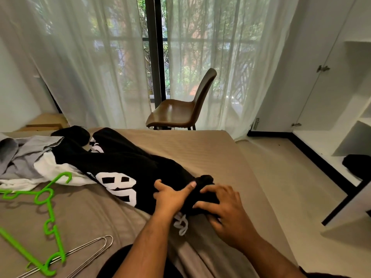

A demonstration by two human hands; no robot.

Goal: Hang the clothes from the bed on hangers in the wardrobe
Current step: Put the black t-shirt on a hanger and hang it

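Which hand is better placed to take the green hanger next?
Left. The green hanger lies on the bed at the left, nearer the left hand; the right hand rests on the black garment, farther away.

Black trousers point(124, 163), white print, on bed point(200, 149), drawstring end gripped by left hand point(170, 195), pressed under right hand point(226, 215). Green hanger point(50, 217) over wire hangers point(90, 247), well left. Grey, white garments point(26, 157) farther left.

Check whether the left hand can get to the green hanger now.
Probably yes. The hanger lies on the bed left of the left hand, with bare bed between. That hand is on the pants, so it must leave them first.
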